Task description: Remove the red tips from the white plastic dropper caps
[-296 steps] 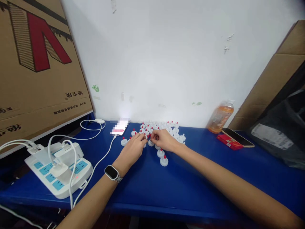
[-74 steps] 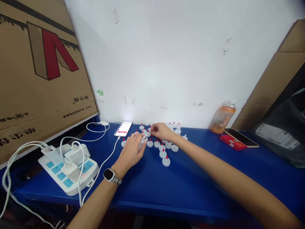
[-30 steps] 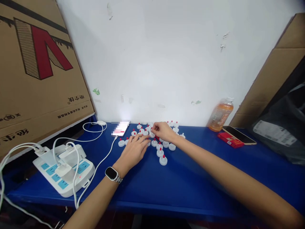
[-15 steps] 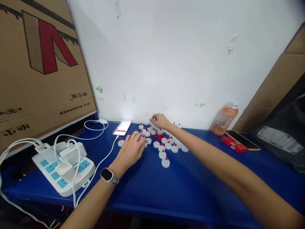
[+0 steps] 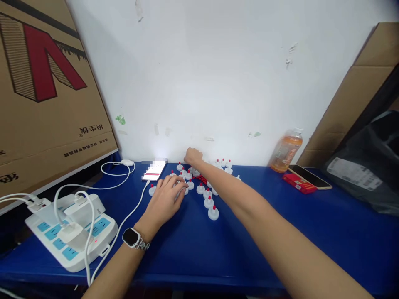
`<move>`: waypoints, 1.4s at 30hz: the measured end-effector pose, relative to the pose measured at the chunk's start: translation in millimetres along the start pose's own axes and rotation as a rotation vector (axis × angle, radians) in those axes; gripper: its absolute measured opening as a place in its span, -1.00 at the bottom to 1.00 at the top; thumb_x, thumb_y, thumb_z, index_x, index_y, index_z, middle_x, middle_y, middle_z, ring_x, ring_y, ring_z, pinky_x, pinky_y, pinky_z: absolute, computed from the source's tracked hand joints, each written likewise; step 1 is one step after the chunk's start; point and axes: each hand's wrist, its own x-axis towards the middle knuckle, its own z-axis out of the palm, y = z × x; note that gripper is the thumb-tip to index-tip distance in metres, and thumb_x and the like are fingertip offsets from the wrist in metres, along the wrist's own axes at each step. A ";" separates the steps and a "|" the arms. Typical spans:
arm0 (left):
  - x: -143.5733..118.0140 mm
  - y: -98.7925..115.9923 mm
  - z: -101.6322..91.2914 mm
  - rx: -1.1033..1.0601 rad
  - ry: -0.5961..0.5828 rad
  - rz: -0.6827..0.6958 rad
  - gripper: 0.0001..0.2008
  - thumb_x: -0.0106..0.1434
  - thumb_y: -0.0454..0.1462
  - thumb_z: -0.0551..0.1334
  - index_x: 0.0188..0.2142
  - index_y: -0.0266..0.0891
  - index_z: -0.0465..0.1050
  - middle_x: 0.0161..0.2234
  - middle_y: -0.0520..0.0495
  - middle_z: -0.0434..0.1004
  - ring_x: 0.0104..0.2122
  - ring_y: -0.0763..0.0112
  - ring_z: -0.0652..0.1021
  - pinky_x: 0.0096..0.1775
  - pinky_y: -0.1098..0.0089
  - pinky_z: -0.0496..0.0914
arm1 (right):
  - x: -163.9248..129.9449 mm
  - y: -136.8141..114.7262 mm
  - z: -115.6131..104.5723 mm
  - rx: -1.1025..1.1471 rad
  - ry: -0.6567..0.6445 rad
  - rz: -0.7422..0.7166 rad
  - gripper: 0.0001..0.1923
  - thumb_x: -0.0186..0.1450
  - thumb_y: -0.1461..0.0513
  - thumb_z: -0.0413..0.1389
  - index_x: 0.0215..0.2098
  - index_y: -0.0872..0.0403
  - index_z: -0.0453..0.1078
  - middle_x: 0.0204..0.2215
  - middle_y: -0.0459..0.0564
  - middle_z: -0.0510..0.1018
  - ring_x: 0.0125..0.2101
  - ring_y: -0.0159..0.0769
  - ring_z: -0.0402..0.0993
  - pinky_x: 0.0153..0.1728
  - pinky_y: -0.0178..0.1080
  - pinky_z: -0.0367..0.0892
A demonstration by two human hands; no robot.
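On the blue table, several round white nozzle caps with red tips (image 5: 213, 213) stand in loose, spreading rows. Small red tips (image 5: 202, 180) lie heaped in their midst, partly hidden by my right forearm. My left hand (image 5: 166, 197) rests low over the left side of the group, thumb and forefinger closed around a white cap (image 5: 186, 191) that is mostly covered. Farther back, close to the wall, my right hand (image 5: 193, 156) is closed above the rear caps. Its fingertips face away, so whatever they hold is hidden.
At left sit a power strip (image 5: 73, 238) with white cables and a lit phone (image 5: 155, 170) on a cord. To the right are an orange drink bottle (image 5: 286, 151), a red box (image 5: 299, 183), a dark phone (image 5: 311, 177) and a black bag (image 5: 368, 162). A large carton (image 5: 62, 124) leans at left.
My right hand has turned over, its fingers now out of sight, and its forearm has swung across more of the caps. My left hand keeps its place among them. The view has shifted slightly.
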 end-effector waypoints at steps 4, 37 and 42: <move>1.1 5.9 -1.1 -0.004 -0.013 -0.001 -0.77 0.42 -0.30 0.02 -0.09 -0.13 0.43 -0.04 -0.08 0.44 -0.05 0.18 0.40 -0.08 0.15 0.29 | 1.5 4.4 0.9 0.054 0.073 0.049 -0.65 0.23 0.31 0.15 -0.01 0.21 0.46 -0.04 0.30 0.55 0.00 -0.07 0.50 -0.04 -0.16 0.38; 0.6 20.1 5.2 0.036 -0.026 -0.100 -0.76 0.40 -0.34 -0.06 -0.11 -0.21 0.37 -0.15 -0.14 0.43 -0.12 0.17 0.41 -0.12 0.16 0.30 | -154.4 60.3 -33.3 0.641 0.062 -0.421 -0.75 0.26 0.10 0.11 -0.41 0.10 0.51 -0.51 -0.07 0.56 -0.47 -0.37 0.39 -0.42 -0.32 0.22; -2.3 27.0 0.3 -0.049 -0.064 0.023 -0.66 0.39 -0.04 0.06 0.01 -0.16 0.35 -0.09 -0.12 0.42 -0.08 0.15 0.39 -0.03 0.12 0.26 | -169.8 77.8 -28.8 0.441 0.146 -0.339 -0.73 0.29 0.09 0.07 -0.43 0.04 0.51 -0.51 -0.12 0.57 -0.50 -0.38 0.37 -0.45 -0.32 0.13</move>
